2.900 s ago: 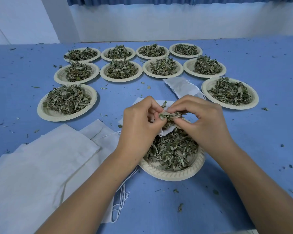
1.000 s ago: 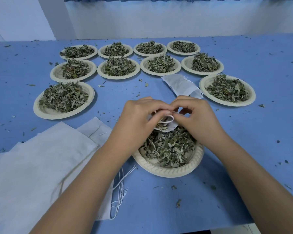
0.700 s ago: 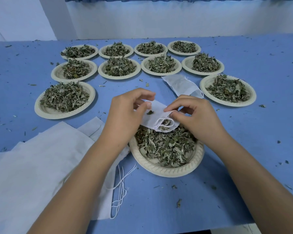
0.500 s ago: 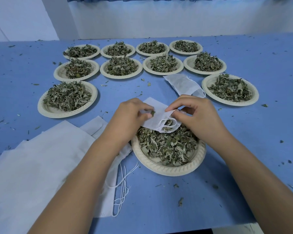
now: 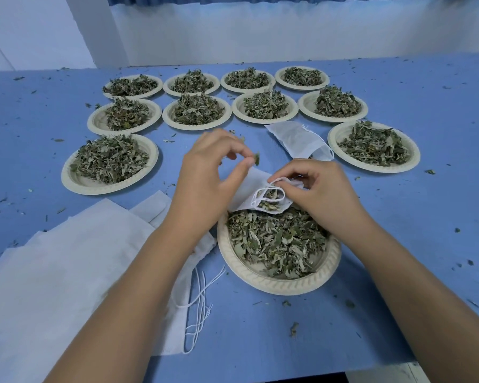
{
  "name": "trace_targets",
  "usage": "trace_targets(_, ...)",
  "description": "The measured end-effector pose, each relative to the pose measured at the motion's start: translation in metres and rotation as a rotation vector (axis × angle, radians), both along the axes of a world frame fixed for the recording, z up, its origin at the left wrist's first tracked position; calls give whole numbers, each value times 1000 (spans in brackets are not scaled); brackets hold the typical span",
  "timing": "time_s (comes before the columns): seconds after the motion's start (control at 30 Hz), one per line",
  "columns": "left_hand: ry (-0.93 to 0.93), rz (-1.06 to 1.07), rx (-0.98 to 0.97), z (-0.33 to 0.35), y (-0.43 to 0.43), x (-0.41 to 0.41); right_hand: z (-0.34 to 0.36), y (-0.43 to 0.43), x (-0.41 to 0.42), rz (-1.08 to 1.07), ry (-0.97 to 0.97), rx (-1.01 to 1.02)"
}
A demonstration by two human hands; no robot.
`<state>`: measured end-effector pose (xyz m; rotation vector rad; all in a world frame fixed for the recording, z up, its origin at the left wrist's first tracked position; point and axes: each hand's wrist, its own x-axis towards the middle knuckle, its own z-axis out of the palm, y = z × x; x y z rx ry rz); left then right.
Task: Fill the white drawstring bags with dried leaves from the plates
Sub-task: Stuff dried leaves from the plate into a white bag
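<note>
A leaf scrap [image 5: 257, 159] is pinched between the thumb and forefinger of the left hand [image 5: 205, 178], whose other fingers are loosely curled; it is held just beyond the far edge of the near plate [image 5: 263, 284]. The rim of a small white bag [image 5: 248, 189] is pinched by the thumb and forefinger of the right hand [image 5: 318, 192], with the drawstring loop lying at the fingertips. The bag's mouth is held open over the far edge of the near plate, and leaves can be seen inside it. A heap of dried leaves [image 5: 277, 240] is carried by the near plate, touching the bag's mouth. A second bag [image 5: 296, 139] is laid flat beyond the near plate, to the right. A pile of white cloth [image 5: 67, 272] is spread left of the near plate, with loose strings [image 5: 199, 302] trailing just beside its rim. Ten more plates [image 5: 197, 110] heaped with leaves are set out well beyond the near plate on a blue table [image 5: 412, 87] littered with crumbs
</note>
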<state>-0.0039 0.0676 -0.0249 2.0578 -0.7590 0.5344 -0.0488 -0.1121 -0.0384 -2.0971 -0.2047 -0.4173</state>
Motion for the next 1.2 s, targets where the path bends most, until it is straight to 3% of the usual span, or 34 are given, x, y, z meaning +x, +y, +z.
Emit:
trace_targets(0.07,-109,-139,-30,6,-4,-11,1,1,0,5,-3,-13)
trace_targets(0.13,-186,-242,117,4,-12,-19,1,2,0,13,7,-24)
trace_targets(0.2,-245,-231,295,-1,-18,-23,0,1,0,16,27,5)
trace_targets(0.27,-278,-149,349,-5,-19,-23,0,-1,1,7,36,56)
trace_targets(0.53,-21,11,165,-6,-14,-22,-1,-4,1,113,110,101)
trace_targets(0.67,111,-30,135,-1,-12,-20,2,-6,-1,122,111,117)
trace_targets(0.9,449,-149,21,11,-5,-20,1,-5,-1,-44,86,176)
trace_targets(1.2,472,-285,-342,13,-8,-25,-1,0,0,-80,43,100)
